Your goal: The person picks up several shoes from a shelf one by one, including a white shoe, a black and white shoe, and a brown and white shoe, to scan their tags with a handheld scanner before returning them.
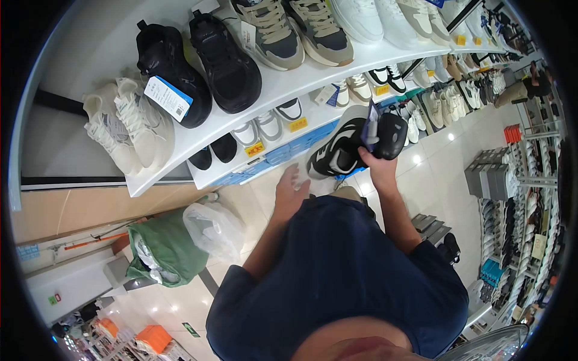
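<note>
My right hand (379,163) is closed at the end of a black-and-white sneaker (340,147), holding it in front of my body. Against the same hand is a dark rounded object (391,137), which may be the second shoe, though I cannot make out its kind. A purplish tag (373,126) stands between the two. To the left, my left hand (291,188) is slightly blurred, fingers stretched apart and holding nothing. It hangs beside the sneaker's near end, with a small gap between them.
A white shelf (283,84) ahead carries black shoes (226,63), beige-grey sneakers (319,27) and white sneakers (132,123). Yellow price labels (254,148) line the lower shelf. A green bag (168,249) and a clear plastic bag (214,228) lie at left. Racks (524,192) stand right.
</note>
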`<state>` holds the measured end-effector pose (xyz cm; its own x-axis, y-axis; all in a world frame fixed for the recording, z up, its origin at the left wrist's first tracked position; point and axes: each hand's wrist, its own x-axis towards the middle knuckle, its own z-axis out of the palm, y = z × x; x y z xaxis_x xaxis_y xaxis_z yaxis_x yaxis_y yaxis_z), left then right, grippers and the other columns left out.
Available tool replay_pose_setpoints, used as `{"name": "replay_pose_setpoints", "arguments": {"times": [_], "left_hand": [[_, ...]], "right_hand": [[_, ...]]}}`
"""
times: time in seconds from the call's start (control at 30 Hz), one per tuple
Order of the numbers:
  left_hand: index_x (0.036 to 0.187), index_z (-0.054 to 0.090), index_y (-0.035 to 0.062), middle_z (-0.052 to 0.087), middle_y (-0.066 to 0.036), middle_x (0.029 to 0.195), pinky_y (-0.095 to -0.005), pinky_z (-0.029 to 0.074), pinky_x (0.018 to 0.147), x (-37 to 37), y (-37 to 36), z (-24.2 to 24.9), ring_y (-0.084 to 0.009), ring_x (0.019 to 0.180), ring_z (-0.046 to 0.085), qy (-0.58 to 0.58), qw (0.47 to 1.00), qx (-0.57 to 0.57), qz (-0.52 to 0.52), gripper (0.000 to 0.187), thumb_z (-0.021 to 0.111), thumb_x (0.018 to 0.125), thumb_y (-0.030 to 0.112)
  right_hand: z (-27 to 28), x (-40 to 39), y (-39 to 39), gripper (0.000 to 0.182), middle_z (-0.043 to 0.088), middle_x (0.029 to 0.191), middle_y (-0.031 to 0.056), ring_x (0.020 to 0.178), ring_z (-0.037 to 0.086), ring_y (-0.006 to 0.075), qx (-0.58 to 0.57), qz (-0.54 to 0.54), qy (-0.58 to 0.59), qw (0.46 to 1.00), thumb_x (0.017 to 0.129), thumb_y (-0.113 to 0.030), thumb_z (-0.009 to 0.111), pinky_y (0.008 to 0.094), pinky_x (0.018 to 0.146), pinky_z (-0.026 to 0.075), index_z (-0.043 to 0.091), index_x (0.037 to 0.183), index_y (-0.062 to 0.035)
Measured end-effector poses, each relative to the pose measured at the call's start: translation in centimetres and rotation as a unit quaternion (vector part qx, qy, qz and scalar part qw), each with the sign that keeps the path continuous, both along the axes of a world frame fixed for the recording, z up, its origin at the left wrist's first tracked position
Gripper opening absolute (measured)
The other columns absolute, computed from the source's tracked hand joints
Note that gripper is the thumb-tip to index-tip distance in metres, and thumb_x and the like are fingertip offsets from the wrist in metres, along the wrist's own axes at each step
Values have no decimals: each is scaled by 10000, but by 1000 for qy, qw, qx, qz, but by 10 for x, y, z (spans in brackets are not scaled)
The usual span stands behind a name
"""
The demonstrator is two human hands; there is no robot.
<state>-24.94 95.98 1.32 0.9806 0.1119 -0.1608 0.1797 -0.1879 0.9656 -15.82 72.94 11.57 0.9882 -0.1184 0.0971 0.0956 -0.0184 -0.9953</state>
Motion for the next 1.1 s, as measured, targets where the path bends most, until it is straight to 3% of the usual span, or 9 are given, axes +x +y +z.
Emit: {"name": "replay_pose_setpoints", "arguments": {"times": [0.07,0.2,0.4,0.57,0.67,0.8,0.93,0.97,1.1], "left_hand": [[1319,541,-20,680,-131,1063,-321,531,904,9,-1,18,-186,1035,651,-106,989,85,62,456,710,902,53],[1316,553,-37,692,-200,1109,-353,528,901,18,-11,77,-264,1058,677,-114,992,-49,-6,510,747,878,137],[1473,375,-34,646,-140,1194,-320,510,932,37,-40,120,-186,1074,625,-197,967,-162,-7,673,713,904,91],[1154,598,-62,693,-186,965,-358,516,779,38,-26,117,-242,868,661,-179,973,-91,112,296,619,977,175],[1141,611,-38,660,-49,949,-259,489,787,43,16,117,-95,886,583,-85,991,-102,5,260,647,986,168],[1120,620,-29,652,-25,926,-240,478,736,45,45,105,-71,848,569,-54,988,-133,-53,257,661,980,183],[1130,628,-12,655,-13,925,-223,481,735,44,58,109,-54,839,572,-35,988,-122,-93,274,672,976,210],[1134,629,-10,659,-14,924,-223,483,738,44,61,107,-54,841,576,-35,988,-119,-95,277,670,977,214],[1120,649,-12,676,-17,936,-229,490,744,43,65,107,-62,852,593,-16,988,-134,-73,278,662,981,228]], "right_hand": [[-17,-11,9,464,663,997,32,879,629,139,-7,-19,-9,1000,674,-29,845,310,782,522,632,1085,-9],[-40,-29,27,586,661,994,44,876,631,149,-62,-48,-11,997,617,-47,884,321,776,529,595,1125,-20],[-34,-47,51,1001,515,1390,164,1248,538,232,-85,-1,-17,996,651,-63,882,356,1052,439,334,1485,15],[-21,-67,55,733,600,1205,103,1071,593,186,-112,21,-34,993,747,-79,841,337,937,491,457,1366,1],[-13,-65,51,535,641,1100,74,800,567,95,-4,5,-15,1000,873,37,671,266,727,483,510,1378,-38],[10,-46,37,564,621,1172,134,776,581,108,-9,47,0,999,896,37,612,271,690,498,444,1432,-14],[31,-41,43,610,646,1196,141,832,600,111,-70,152,23,986,862,56,642,240,694,502,433,1432,-1],[40,-45,57,403,689,1041,62,831,615,90,-11,132,14,991,825,13,755,255,716,513,624,1205,4],[45,-50,67,401,711,950,65,826,655,150,-191,188,-29,963,722,-95,873,304,748,533,665,1054,-10]]}}
